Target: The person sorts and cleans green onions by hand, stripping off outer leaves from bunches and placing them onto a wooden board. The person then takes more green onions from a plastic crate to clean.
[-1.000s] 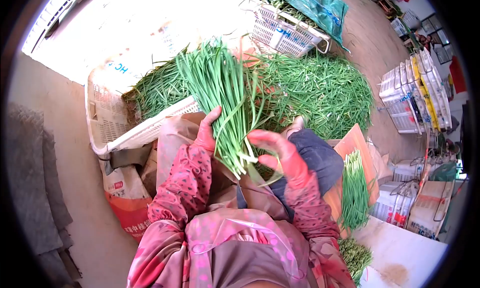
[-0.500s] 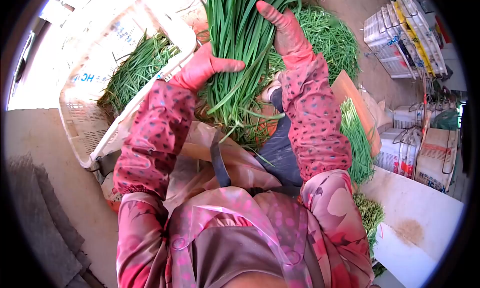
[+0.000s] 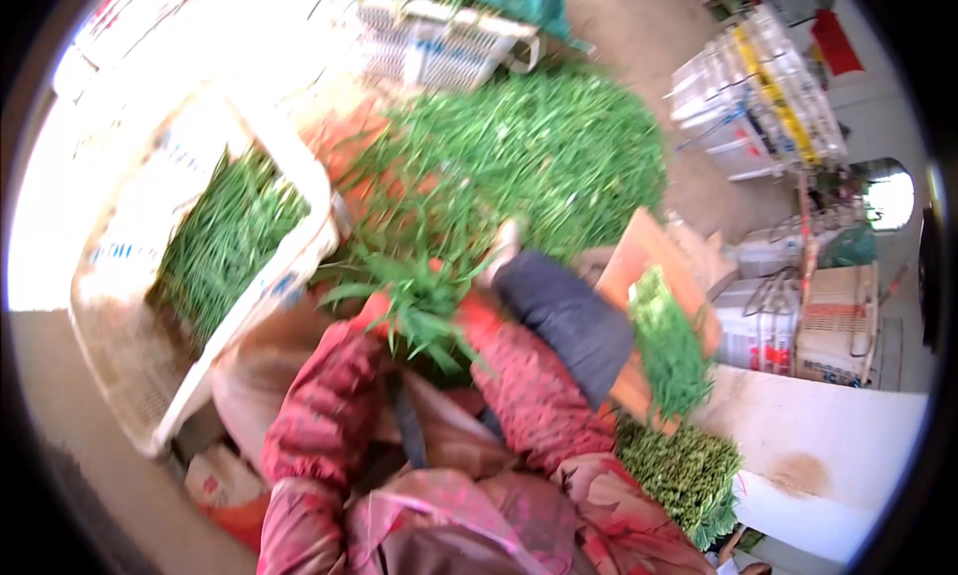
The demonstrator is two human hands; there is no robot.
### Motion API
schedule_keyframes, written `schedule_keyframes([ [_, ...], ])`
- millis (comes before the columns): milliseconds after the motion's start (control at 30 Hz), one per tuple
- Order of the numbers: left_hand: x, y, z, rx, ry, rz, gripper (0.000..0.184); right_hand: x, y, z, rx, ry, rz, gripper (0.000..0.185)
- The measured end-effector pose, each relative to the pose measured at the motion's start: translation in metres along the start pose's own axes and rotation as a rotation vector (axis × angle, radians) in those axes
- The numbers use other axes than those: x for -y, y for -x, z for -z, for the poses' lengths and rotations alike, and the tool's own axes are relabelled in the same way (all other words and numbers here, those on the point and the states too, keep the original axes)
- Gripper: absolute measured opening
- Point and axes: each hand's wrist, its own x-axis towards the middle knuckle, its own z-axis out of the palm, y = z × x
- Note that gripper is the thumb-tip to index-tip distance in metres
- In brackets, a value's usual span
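A bunch of garlic chives (image 3: 424,311) is held low in front of my lap, its leaf tips pointing toward me and the leaves smeared by motion. On its left side, my left hand (image 3: 377,314), in a reddish-pink glove, is closed around it. My right hand (image 3: 477,318), gloved alike, grips the other side, its fingers partly hidden by leaves. Beyond my hands a wide heap of loose chives (image 3: 544,141) covers the floor. To the left a white plastic basket (image 3: 120,306) lies tilted, with cut chives (image 3: 235,236) in it.
At right, a neat chive bundle (image 3: 667,351) lies on an orange board (image 3: 639,251). More bundled chives (image 3: 679,465) sit beside a white board (image 3: 828,425). Stacked white crates (image 3: 748,96) stand at the upper right. Another filled crate (image 3: 429,51) is at the top.
Both hands have come down toward my lap with the chives, which now point tips toward me instead of away. My view has shifted, showing more of the floor heap and the far crate.
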Motion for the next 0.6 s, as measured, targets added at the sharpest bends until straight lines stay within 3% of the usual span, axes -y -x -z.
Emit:
schedule_keyframes([
  [33, 0.001, -0.001, -0.023, 0.287, -0.133, -0.064, 0.083, 0.018, 0.004, -0.023, 0.054, -0.377, -0.094, 0.029],
  [100, 0.004, -0.002, -0.074, 0.868, -0.31, -0.288, 0.09, 0.023, -0.002, -0.043, 0.091, -0.333, -0.065, 0.028],
  [200, -0.002, 0.002, -0.052, 0.418, -1.65, -0.387, 0.06, -0.024, -0.038, -0.011, 0.003, 0.493, 0.183, 0.031],
  [267, -0.003, 0.009, -0.054, -0.155, -2.449, -0.462, 0.04, -0.031, -0.048, 0.004, -0.109, 0.625, 0.235, 0.03],
  [300, 0.004, 0.017, -0.059, -0.286, -2.391, -0.503, 0.048, -0.033, -0.052, 0.008, -0.232, 0.732, 0.262, 0.033],
  [400, 0.021, 0.057, -0.121, -0.451, -2.386, -0.658, 0.064, 0.001, -0.022, -0.042, -0.311, 0.959, 0.325, 0.028],
  [467, 0.028, 0.085, -0.13, -0.484, -2.292, -0.719, 0.063, -0.001, -0.005, -0.05, -0.226, 0.864, 0.453, 0.027],
  [533, 0.036, 0.126, -0.152, -0.522, -1.849, -0.699, 0.062, 0.0, 0.009, -0.058, -0.141, 0.832, 0.445, 0.027],
  [567, 0.041, 0.143, -0.159, -0.509, -1.661, -0.786, 0.056, 0.002, 0.017, -0.069, -0.12, 0.857, 0.486, 0.023],
  [600, 0.045, 0.16, -0.162, -0.494, -1.469, -0.864, 0.051, 0.005, 0.026, -0.079, -0.171, 0.813, 0.353, 0.021],
])
